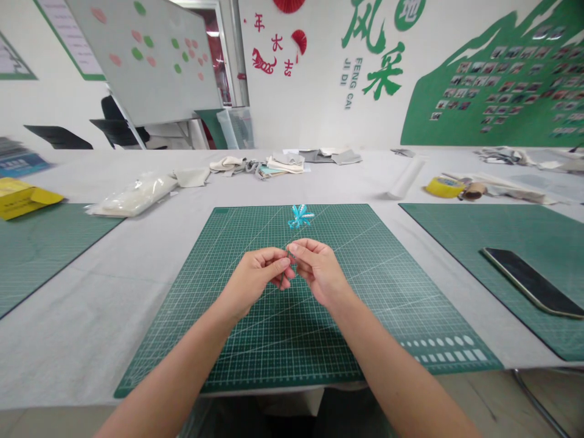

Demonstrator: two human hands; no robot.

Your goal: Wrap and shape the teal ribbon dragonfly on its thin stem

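- Because the thin, dark greenish strand (281, 281) is so slight, it seems to call for fingertips: the left hand (255, 271) pinches it between thumb and fingers, its lower end showing beneath the thumb.
- The right hand (322, 271) appears to grip the strand's upper part, thumb and fingertips together, close against the left; two holds so near each other probably keep it steady.
- The strand is held above the rectangular green, white-gridded cutting mat (283, 359), a flat ground that likely makes small things easy to see and shields the pale grey cloth (150, 261).
- Just beyond the fingers shows a bright blue, petalled ornament (300, 214); whether it lies on the mat or joins the strand, I cannot tell.
- The flat, black-screened phone (531, 281) lies well to the right, perhaps to leave both arms room.
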